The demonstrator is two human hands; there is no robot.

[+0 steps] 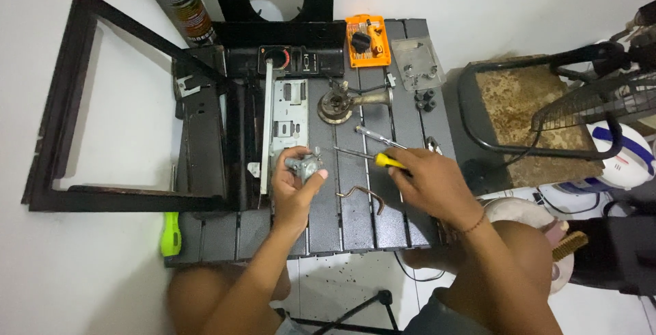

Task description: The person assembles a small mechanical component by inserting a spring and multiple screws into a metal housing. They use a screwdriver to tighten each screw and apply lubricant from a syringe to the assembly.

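Note:
My left hand (295, 186) grips a small grey metal valve part (305, 165) above the dark slatted table (355, 226). My right hand (429, 183) holds a yellow-handled screwdriver (383, 160); its thin shaft runs left toward the part. A bent copper tube (364, 195) lies on the table between my hands. Behind them rest a brass burner with a pipe (345, 103) and a second screwdriver (378, 137).
A dismantled black stove body (205, 130) and its frame (65, 103) lie at left. An orange bit case (367, 40), a metal plate (417, 62) and small black knobs (426, 101) sit at the back. A green tool (170, 234) hangs at the table's left edge. A fan (601, 103) stands right.

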